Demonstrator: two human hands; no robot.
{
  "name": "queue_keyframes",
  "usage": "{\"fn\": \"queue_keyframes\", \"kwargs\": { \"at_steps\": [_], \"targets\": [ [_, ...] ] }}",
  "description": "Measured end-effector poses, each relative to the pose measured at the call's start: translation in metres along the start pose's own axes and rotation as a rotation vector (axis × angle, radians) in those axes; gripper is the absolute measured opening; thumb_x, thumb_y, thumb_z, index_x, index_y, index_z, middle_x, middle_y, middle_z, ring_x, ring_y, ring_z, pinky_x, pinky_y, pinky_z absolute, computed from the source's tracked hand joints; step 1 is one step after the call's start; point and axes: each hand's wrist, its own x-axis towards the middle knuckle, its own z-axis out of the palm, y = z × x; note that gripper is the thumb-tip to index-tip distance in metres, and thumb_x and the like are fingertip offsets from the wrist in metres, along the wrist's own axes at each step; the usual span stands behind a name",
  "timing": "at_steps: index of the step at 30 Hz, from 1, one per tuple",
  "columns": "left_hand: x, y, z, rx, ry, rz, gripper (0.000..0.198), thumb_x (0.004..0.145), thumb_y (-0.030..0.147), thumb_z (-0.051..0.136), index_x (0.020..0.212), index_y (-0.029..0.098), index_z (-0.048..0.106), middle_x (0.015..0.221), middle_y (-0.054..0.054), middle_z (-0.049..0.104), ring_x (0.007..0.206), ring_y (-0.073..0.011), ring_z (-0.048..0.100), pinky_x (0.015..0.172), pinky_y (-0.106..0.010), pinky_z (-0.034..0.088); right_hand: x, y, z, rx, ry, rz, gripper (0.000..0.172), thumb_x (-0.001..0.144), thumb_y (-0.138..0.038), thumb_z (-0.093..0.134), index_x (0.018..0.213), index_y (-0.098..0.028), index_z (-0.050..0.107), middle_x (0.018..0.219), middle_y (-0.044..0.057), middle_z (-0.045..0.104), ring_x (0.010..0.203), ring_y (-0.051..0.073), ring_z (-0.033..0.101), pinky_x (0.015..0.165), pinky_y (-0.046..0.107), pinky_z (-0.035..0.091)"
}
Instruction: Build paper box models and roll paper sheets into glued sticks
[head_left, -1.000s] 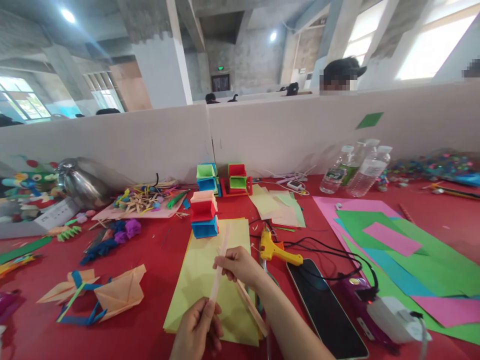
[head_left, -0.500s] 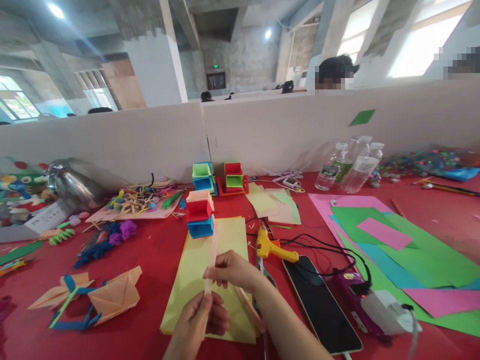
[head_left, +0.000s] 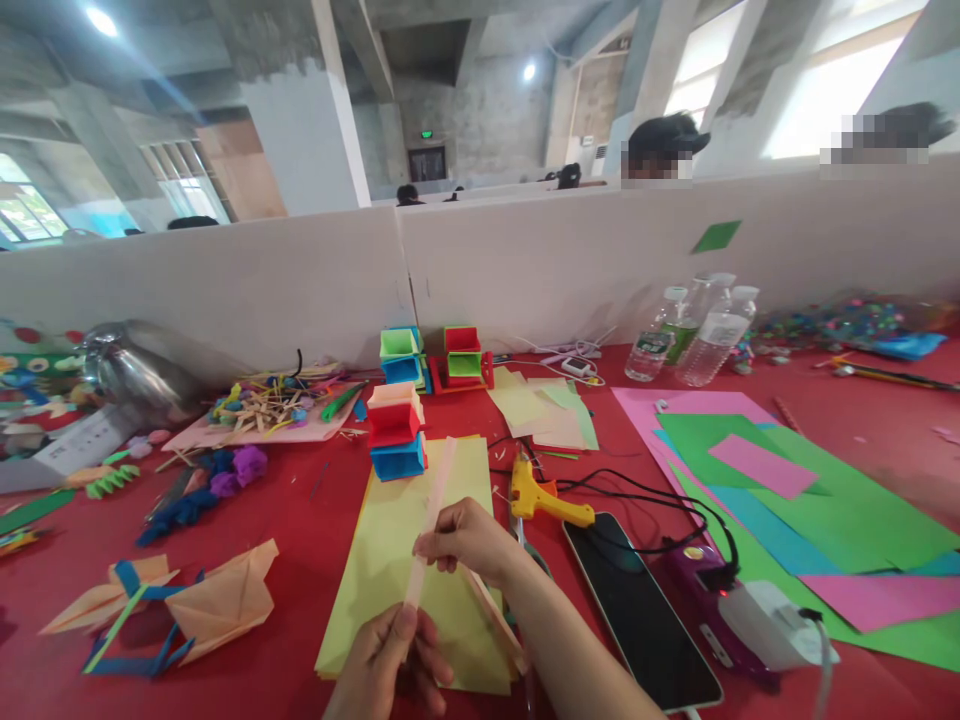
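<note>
A person's left hand [head_left: 386,665] pinches the lower end of a pale pink paper strip [head_left: 435,500] while the right hand [head_left: 465,540] grips it midway, holding it tilted above yellow sheets [head_left: 382,560] on a red desk [head_left: 300,520], a yellow glue gun [head_left: 541,497] and a phone [head_left: 637,600] just to the right

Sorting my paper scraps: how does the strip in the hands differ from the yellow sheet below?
The strip is narrow, pale pink; the yellow sheet is broad. The strip is held up by left hand and right hand; the yellow sheet lies flat. Both are paper.
</note>
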Motion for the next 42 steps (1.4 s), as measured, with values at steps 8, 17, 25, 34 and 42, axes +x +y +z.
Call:
{"fn": "queue_keyframes", "kwargs": {
  "at_steps": [8, 17, 25, 34, 42],
  "targets": [
    [-0.009, 0.001, -0.004, -0.036, -0.009, -0.028, 0.050, 0.067, 0.063, 0.056, 0.065, 0.013, 0.054, 0.050, -0.007, 0.066, 0.036, -0.0126, 0.057, 0.037, -0.019, 0.038, -0.001, -0.003, 0.003, -0.004, 0.032, 0.013, 0.021, 0.055, -0.032, 0.072, 0.057, -0.012, 0.067, 0.046, -0.001, 0.057, 0.041, 0.006, 0.046, 0.041, 0.019, 0.035],
    [-0.010, -0.009, -0.005, -0.005, -0.020, 0.042, 0.053, 0.071, 0.066, 0.048, 0.065, 0.014, 0.053, 0.048, -0.007, 0.064, 0.032, -0.0112, 0.052, 0.035, -0.019, 0.035, -0.003, -0.010, -0.001, -0.067, 0.002, 0.015, 0.026, 0.059, -0.037, 0.069, 0.059, -0.012, 0.066, 0.051, 0.000, 0.058, 0.042, 0.006, 0.045, 0.042, 0.019, 0.034],
    [-0.006, 0.013, -0.015, 0.142, 0.015, 0.203, 0.047, 0.072, 0.058, 0.055, 0.088, 0.013, 0.058, 0.067, -0.005, 0.065, 0.058, -0.0137, 0.059, 0.052, -0.022, 0.044, -0.004, -0.006, 0.008, -0.346, -0.137, 0.007, 0.025, 0.066, -0.038, 0.065, 0.073, -0.014, 0.066, 0.060, 0.001, 0.063, 0.050, 0.009, 0.053, 0.050, 0.020, 0.041],
    [-0.006, 0.017, -0.065, 0.238, 0.454, 0.299, 0.045, 0.064, 0.060, 0.061, 0.076, 0.017, 0.056, 0.060, -0.003, 0.066, 0.058, -0.0163, 0.058, 0.056, -0.023, 0.045, -0.008, -0.009, -0.009, -1.054, 0.225, 0.124, 0.051, 0.062, -0.029, 0.064, 0.107, -0.009, 0.051, 0.090, 0.022, 0.065, 0.086, 0.037, 0.059, 0.070, 0.044, 0.039],
    [0.005, 0.013, -0.089, 0.478, 0.409, 0.302, 0.040, 0.073, 0.058, 0.052, 0.066, 0.018, 0.052, 0.048, 0.002, 0.055, 0.041, -0.0119, 0.046, 0.039, -0.020, 0.033, -0.003, 0.002, 0.013, -1.198, 0.139, 0.097, 0.052, 0.062, -0.009, 0.051, 0.114, -0.014, 0.048, 0.092, 0.017, 0.067, 0.085, 0.032, 0.063, 0.064, 0.033, 0.039]
  ]
}}
